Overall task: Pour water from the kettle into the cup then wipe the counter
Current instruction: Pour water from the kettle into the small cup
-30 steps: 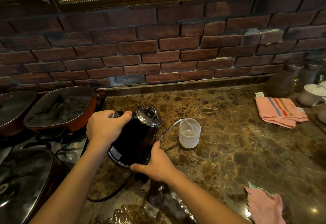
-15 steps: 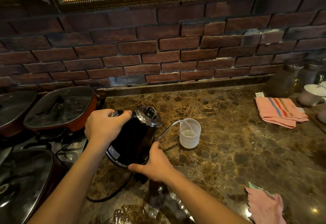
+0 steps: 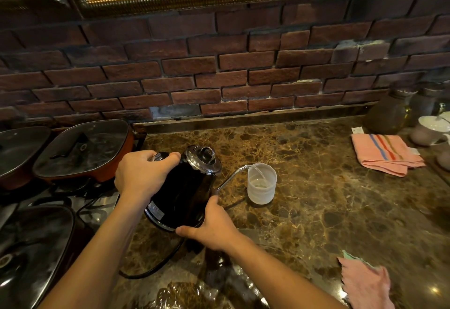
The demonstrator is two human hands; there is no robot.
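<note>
A black kettle (image 3: 185, 191) with a chrome lid is lifted and tilted to the right over the brown marble counter (image 3: 341, 211). My left hand (image 3: 143, 174) grips its handle at the top left. My right hand (image 3: 211, 228) cups the kettle's base from the front. The thin gooseneck spout reaches over a small translucent cup (image 3: 261, 183), and a stream of water runs into it. The cup stands upright, partly filled. A pink cloth (image 3: 365, 284) lies crumpled at the front right of the counter.
Lidded pans (image 3: 82, 150) sit on the stove at the left. A black power cord (image 3: 155, 265) loops under the kettle. A folded striped pink towel (image 3: 387, 154), jars (image 3: 387, 113) and white crockery (image 3: 431, 128) stand at the back right. The brick wall backs the counter.
The kettle stays tilted and keeps pouring; the water level in the cup has risen slightly. Both hands hold about the same place.
</note>
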